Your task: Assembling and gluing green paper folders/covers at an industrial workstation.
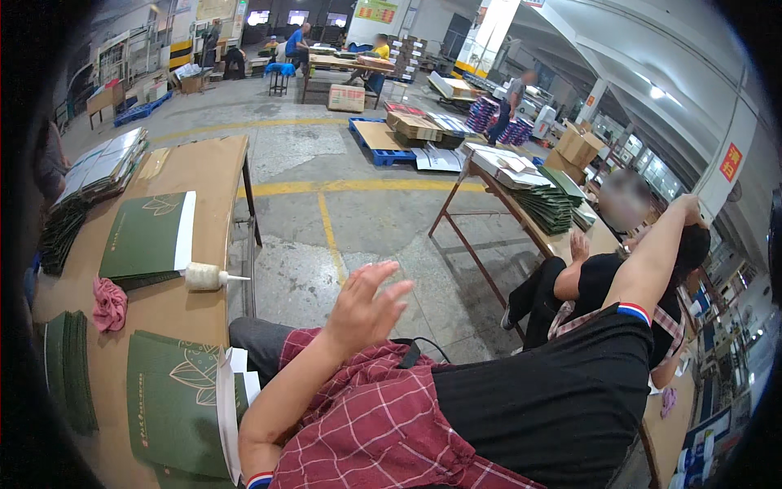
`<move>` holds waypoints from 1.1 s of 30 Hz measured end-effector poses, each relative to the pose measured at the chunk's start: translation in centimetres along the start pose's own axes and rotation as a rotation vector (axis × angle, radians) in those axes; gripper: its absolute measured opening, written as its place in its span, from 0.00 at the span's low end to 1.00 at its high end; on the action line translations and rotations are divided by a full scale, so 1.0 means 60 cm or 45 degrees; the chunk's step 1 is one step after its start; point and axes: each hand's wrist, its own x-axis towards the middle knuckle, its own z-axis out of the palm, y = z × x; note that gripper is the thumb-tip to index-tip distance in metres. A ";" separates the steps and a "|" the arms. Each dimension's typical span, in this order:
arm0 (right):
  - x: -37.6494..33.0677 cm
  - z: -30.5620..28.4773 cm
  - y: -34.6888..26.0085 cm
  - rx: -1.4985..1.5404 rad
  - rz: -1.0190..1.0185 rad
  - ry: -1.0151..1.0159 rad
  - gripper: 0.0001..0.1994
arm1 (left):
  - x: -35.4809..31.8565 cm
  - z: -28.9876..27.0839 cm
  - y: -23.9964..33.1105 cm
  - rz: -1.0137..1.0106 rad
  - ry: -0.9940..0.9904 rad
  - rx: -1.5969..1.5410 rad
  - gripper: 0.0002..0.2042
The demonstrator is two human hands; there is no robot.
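Lifting left hand (pixel 366 306) open, fingers spread, gripping nothing | raising right hand (pixel 691 208) overhead, grip impossible to tell | lying beside glue bottle (pixel 205 277) on workbench (pixel 208 163): green folded cover (pixel 147 236), likely light, stiffish, best pinched at white edge

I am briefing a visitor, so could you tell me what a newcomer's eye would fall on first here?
The person's left hand hangs open in mid-air at the centre, holding nothing, while the right arm stretches up at the right, its hand out of sight. On the brown table at left lie green folded covers, a white glue bottle and a pink rag.
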 end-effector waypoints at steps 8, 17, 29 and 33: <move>0.008 -0.080 -0.024 0.018 0.036 0.076 0.38 | -0.225 0.187 -0.192 -0.840 -1.354 0.218 0.32; 0.004 0.001 -0.013 -0.130 -0.075 0.104 0.35 | -0.300 0.192 -0.220 -1.231 -1.784 -0.027 0.38; -0.265 0.186 0.175 -0.805 -1.081 -1.404 0.42 | -0.280 0.187 -0.209 -1.159 -1.718 0.079 0.35; -0.365 0.155 0.130 -1.020 -0.626 -1.730 0.44 | -0.266 0.159 -0.190 -1.292 -1.745 0.051 0.37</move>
